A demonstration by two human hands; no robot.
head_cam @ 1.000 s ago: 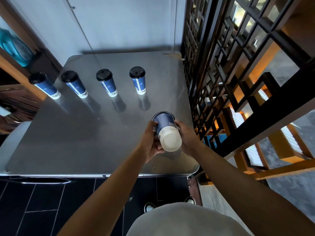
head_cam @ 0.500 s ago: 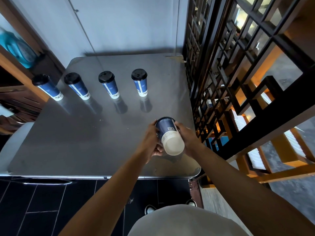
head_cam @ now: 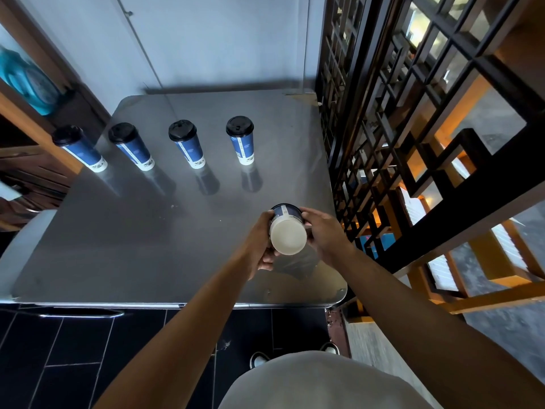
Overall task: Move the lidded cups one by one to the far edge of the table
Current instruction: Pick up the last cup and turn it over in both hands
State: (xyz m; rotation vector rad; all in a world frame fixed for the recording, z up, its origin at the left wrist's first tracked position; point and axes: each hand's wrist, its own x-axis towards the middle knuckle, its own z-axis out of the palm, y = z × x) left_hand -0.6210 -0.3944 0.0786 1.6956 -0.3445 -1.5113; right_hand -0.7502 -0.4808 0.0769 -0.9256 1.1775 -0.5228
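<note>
Presently, four upright blue paper cups with black lids [head_cam: 188,143] stand in a row on the steel table [head_cam: 118,246], short of its far edge. Left hand [head_cam: 261,246] and right hand [head_cam: 323,231] clasp a fifth blue cup [head_cam: 287,231], tilted base-up, near the front edge; placement appears outstanding.

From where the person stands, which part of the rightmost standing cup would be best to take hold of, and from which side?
Probably the blue mid-wall of the rightmost standing cup, below its black lid. It stands upright and tapers toward the base, so a side grip is unlikely to slip down. Come from the near right, where the table is bare; another cup stands to its left.
</note>
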